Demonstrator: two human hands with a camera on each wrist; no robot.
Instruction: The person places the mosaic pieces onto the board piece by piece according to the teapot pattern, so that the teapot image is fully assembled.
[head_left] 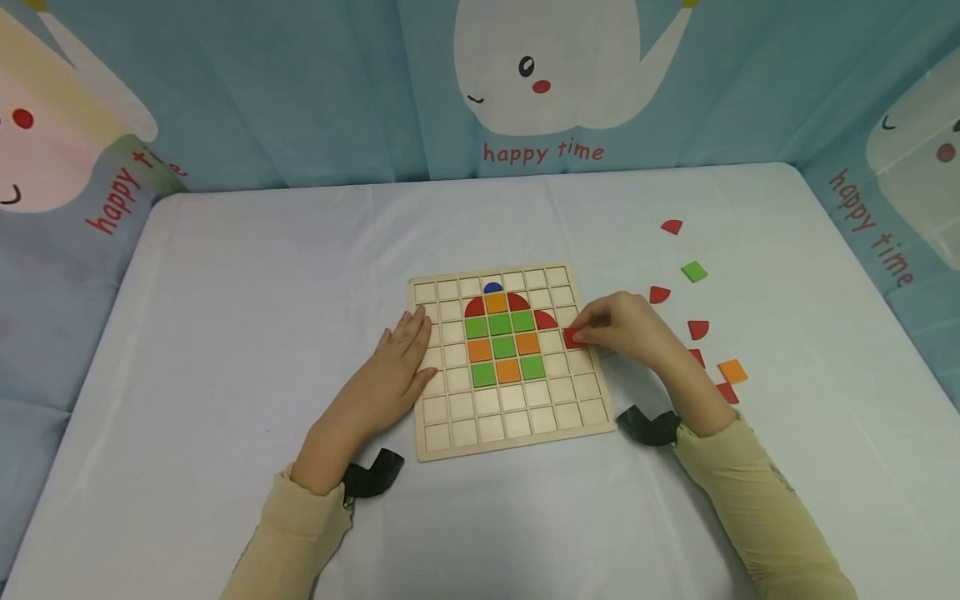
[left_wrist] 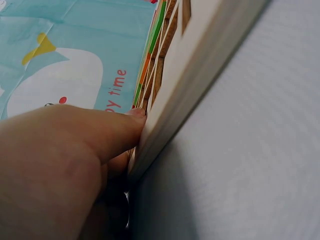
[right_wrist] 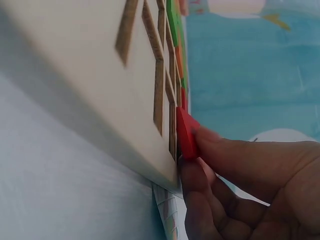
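Observation:
A wooden grid board (head_left: 491,429) lies on the white table. Its cells hold a blue half-round tile (head_left: 492,287), red quarter-round tiles (head_left: 475,307), green square tiles (head_left: 498,324) and orange square tiles (head_left: 528,342). My left hand (head_left: 386,375) rests along the board's left edge with fingers extended; in the left wrist view the thumb (left_wrist: 117,131) touches the rim. Between thumb and fingers my right hand (head_left: 630,329) pinches a red tile (right_wrist: 187,134), low over the grid near the right edge. Fingertips cover part of that tile.
Right of the board lie loose tiles: red quarter-rounds (head_left: 698,329), a green square (head_left: 694,272), an orange square (head_left: 732,371) and red pieces (head_left: 727,393) partly behind the right forearm. A blue printed curtain (head_left: 337,100) borders the table's back and sides.

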